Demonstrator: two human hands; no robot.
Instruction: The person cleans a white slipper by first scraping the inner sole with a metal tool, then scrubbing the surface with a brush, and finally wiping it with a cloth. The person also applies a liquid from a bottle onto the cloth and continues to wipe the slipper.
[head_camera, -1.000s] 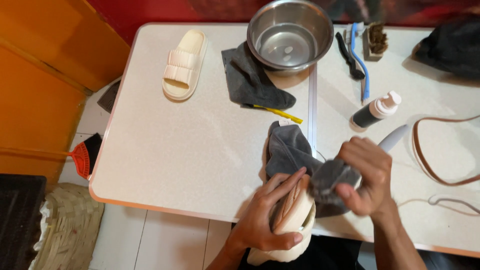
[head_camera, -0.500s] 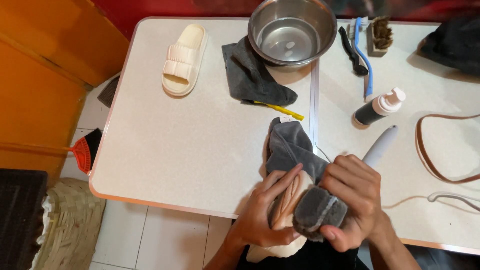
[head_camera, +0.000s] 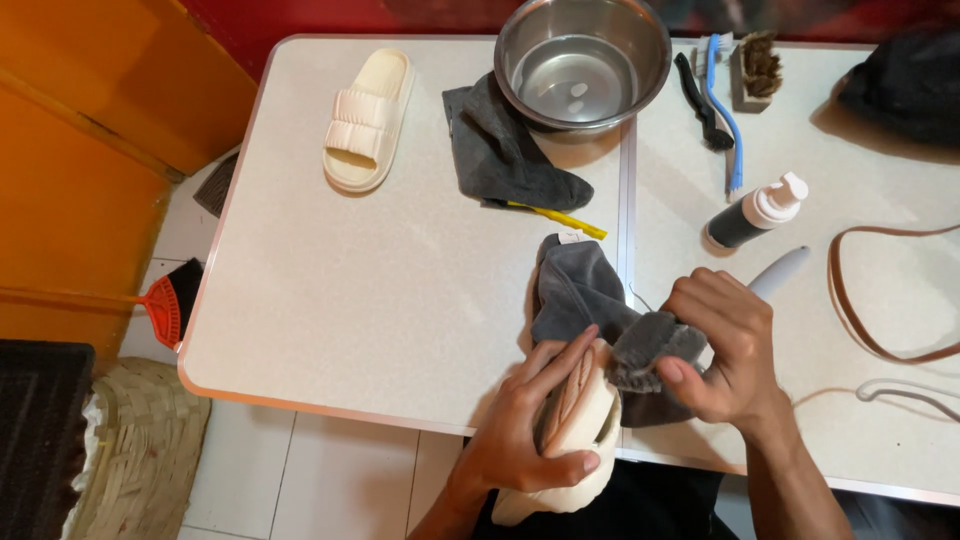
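My left hand (head_camera: 530, 425) grips a cream slide sandal (head_camera: 580, 435) at the table's near edge, fingers laid across its strap. My right hand (head_camera: 725, 345) is closed on a bunched grey cloth (head_camera: 590, 300), pressing it against the sandal's upper end; the rest of the cloth trails onto the table behind. A second cream sandal (head_camera: 365, 120) lies upright at the far left of the white table (head_camera: 350, 300).
A steel bowl (head_camera: 583, 62) stands at the back beside a second grey cloth (head_camera: 505, 150) and a yellow pencil (head_camera: 560, 218). Brushes (head_camera: 725, 95), a pump bottle (head_camera: 755, 210), a grey handle (head_camera: 785, 270), a brown strap (head_camera: 870, 300) and a black bag (head_camera: 905, 85) lie right.
My right hand with the cloth slid down along the sandal toward me, then came back up to its upper end. My left hand kept hold of the sandal.
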